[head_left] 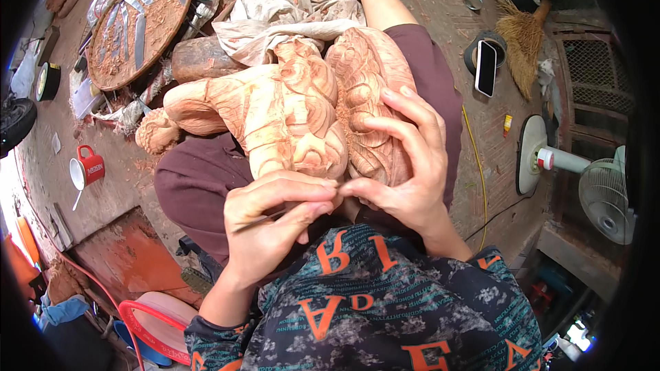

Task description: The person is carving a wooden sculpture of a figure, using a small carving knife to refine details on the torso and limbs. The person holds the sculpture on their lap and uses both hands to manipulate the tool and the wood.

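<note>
A large carved wooden figure (pixel 302 117) in pale reddish wood rests across my lap, with deep folds and rounded forms cut into it. Pinched between the thumb and fingers of my left hand (pixel 275 213) is a thin carving tool (pixel 257 222). The tool's tip meets the carving's near edge, where my fingers hide it. My right hand (pixel 412 165) grips the carving's right side, its fingers curved over the surface. The right thumb reaches toward the tool's tip, close to the left fingertips.
A round woven tray (pixel 101 72) with several flat blades lies at the far left, near a log (pixel 199 59) and a crumpled cloth (pixel 302 10). A red mug (pixel 87 167) stands left. To the right are a phone (pixel 485 69), a broom (pixel 524 34) and a fan (pixel 605 199).
</note>
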`<state>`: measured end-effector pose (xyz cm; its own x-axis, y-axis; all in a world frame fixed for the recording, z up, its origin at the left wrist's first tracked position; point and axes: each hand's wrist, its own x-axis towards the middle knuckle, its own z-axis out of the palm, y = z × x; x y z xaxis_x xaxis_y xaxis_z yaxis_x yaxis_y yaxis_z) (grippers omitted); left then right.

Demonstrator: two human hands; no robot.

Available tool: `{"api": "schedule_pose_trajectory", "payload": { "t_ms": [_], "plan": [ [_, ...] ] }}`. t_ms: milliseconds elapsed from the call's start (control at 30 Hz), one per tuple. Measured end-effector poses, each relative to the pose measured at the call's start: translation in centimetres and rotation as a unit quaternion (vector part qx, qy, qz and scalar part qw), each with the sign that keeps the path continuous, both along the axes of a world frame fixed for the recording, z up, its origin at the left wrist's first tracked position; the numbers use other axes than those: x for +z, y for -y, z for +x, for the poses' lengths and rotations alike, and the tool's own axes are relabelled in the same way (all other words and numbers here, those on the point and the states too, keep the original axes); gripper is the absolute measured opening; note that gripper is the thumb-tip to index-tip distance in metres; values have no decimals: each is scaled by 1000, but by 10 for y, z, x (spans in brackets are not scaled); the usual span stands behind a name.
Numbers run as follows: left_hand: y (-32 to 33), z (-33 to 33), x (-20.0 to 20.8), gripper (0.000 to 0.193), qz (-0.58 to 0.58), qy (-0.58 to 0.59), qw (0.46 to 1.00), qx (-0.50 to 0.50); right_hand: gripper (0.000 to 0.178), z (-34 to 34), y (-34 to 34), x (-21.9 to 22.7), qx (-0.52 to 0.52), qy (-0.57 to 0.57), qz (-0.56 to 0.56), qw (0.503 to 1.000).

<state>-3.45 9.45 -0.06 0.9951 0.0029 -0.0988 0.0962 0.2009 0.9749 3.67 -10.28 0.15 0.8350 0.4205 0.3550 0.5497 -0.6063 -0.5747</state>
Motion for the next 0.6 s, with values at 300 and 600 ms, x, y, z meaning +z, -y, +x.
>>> {"api": "schedule_pose_trajectory", "payload": {
  "t_ms": [300, 600],
  "plan": [
    [10, -11, -4, 14, 139, 52, 985, 83, 53, -6, -3, -6, -30, 54, 8, 998],
    [51, -26, -7, 23, 268, 187, 936, 128, 26, -84, 9, -8, 52, -525, 409, 744]
  ]
}}
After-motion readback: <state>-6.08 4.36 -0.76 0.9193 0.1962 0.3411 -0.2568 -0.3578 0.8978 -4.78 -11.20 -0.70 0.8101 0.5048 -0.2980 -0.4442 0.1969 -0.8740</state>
